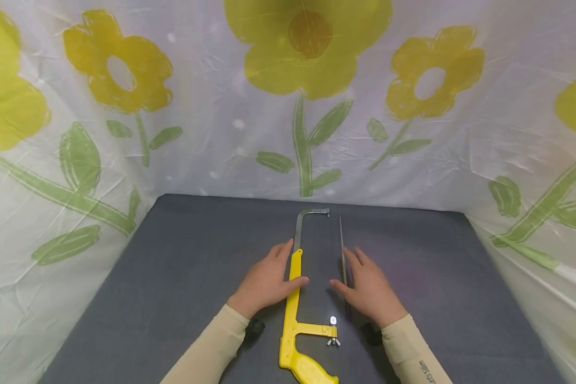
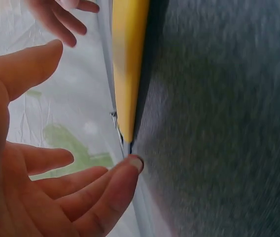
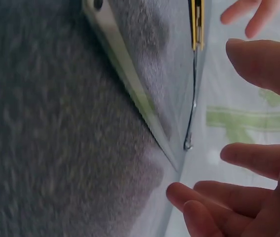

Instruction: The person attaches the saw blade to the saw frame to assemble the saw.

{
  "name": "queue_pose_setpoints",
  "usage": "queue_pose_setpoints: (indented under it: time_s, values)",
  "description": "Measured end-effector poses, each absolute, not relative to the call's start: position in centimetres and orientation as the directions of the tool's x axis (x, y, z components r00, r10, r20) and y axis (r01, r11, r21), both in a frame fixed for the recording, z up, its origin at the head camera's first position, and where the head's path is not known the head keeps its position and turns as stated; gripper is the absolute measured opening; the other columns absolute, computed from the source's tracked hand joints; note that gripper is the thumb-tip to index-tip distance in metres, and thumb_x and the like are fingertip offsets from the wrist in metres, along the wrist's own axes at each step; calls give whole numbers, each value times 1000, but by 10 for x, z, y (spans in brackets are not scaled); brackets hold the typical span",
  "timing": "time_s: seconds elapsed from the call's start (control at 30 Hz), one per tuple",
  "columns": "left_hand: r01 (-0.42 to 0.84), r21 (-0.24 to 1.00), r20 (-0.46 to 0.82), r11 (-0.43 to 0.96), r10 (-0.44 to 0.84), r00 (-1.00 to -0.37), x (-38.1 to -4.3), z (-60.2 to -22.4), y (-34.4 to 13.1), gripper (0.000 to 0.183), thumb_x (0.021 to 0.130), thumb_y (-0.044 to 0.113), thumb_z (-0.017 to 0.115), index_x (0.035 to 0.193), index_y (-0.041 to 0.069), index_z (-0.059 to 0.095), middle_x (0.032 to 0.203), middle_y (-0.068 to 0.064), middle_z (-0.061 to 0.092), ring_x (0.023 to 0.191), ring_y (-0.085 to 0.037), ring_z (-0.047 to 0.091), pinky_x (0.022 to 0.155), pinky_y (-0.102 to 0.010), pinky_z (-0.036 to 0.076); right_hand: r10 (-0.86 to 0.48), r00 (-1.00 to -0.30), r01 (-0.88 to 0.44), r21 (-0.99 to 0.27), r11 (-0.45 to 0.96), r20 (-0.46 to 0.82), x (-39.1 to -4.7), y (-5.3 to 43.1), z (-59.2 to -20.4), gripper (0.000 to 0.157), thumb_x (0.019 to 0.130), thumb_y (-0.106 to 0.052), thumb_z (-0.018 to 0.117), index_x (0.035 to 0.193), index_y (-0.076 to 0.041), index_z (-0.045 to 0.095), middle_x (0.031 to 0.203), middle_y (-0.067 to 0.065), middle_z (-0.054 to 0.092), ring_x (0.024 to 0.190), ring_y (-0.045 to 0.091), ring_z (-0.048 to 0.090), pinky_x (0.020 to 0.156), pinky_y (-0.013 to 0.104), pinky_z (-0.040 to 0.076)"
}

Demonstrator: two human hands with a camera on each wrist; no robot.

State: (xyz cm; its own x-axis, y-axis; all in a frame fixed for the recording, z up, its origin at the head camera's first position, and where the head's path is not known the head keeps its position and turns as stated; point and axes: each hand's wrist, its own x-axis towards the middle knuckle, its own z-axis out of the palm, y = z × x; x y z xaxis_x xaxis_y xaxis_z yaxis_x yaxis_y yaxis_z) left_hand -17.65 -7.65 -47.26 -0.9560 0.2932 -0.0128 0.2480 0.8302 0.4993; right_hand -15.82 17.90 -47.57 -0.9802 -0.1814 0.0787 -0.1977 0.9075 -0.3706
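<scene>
A hacksaw frame with a yellow grip (image 1: 309, 369) and a bent steel bow (image 1: 298, 229) lies flat on the dark table. A wing nut (image 1: 333, 342) sits on its short yellow arm. To its right lies a separate thin saw blade (image 1: 342, 234), toothed along one edge in the right wrist view (image 3: 132, 81). My left hand (image 1: 269, 280) hovers over the frame's yellow bar (image 2: 129, 54), thumb across it, fingers loosely spread. Above the blade is my right hand (image 1: 369, 290), its fingers relaxed and partly covering the blade. Neither hand grips anything.
The dark grey tabletop (image 1: 182, 256) stretches to both sides of the hands. A white curtain (image 1: 197, 149) with printed yellow flowers hangs behind the table and along both sides. Dark wrist-worn devices (image 1: 254, 330) show beneath the forearms.
</scene>
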Motion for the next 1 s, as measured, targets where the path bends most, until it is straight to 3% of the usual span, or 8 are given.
queue_pose_setpoints:
  time_s: [0.23, 0.53, 0.77, 1.0]
  values:
    - [255, 520, -24, 815, 312, -950, -173, -475, -68, 91, 89, 60, 67, 161, 19, 28, 154, -11, 44, 125, -29, 60, 100, -50, 52, -174, -983, -186, -392, 901, 66, -157, 175, -476, 81, 88, -44, 76, 151, -4, 45, 143, 23, 52, 128, 41, 56, 101, 57, 48]
    - [244, 553, -39, 796, 318, -947, -171, -476, -65, 89, 88, 54, 71, 160, 19, 31, 154, -9, 44, 126, -26, 58, 103, -47, 51, -82, -995, -94, -423, 901, 47, -162, 174, -479, 69, 89, -38, 75, 143, -2, 53, 131, 21, 59, 116, 38, 62, 95, 55, 52]
    - [259, 562, -44, 785, 341, -939, -172, -478, -66, 88, 85, 43, 78, 158, 18, 34, 153, -9, 45, 125, -23, 57, 103, -44, 51, -3, -999, -22, -436, 900, 44, -167, 174, -481, 52, 88, -37, 75, 123, 0, 64, 112, 18, 66, 99, 37, 66, 84, 54, 54]
    - [269, 541, -61, 797, 356, -933, -174, -479, -66, 92, 83, 36, 83, 159, 18, 33, 151, -9, 46, 118, -20, 56, 100, -40, 53, 29, -999, 14, -419, 908, 28, -167, 173, -479, 41, 86, -38, 77, 100, -1, 67, 89, 13, 64, 78, 31, 62, 70, 49, 51]
